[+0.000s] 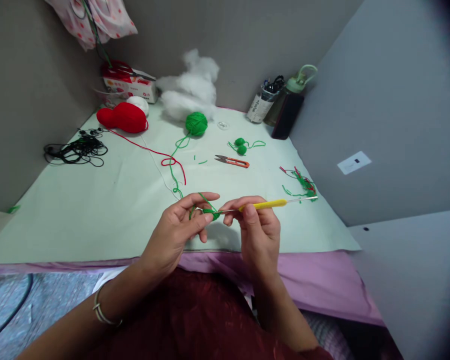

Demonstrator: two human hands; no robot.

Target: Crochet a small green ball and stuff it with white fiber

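Observation:
Between the thumb and fingers of my left hand (183, 220) is a small green crochet piece (212, 214). Green yarn runs over the raised index finger of that hand. My right hand (258, 227) grips a crochet hook (270, 204) by its yellow handle. One thin metal end of the hook meets the green piece; the other end points right. A strand leads from my left hand back to a green yarn ball (196, 124). Beyond my hands lie orange thread snips (232, 161) and two small green balls (240, 146) with yarn tails.
Red yarn (123, 118), tangled black earphones (80, 147) and a box (131, 86) with scissors are on the left. White stuffing (191, 87) sits at the back. A pen cup (261, 105), a bottle (297, 82), a dark phone (288, 116) and yarn scraps (303, 184) line the right.

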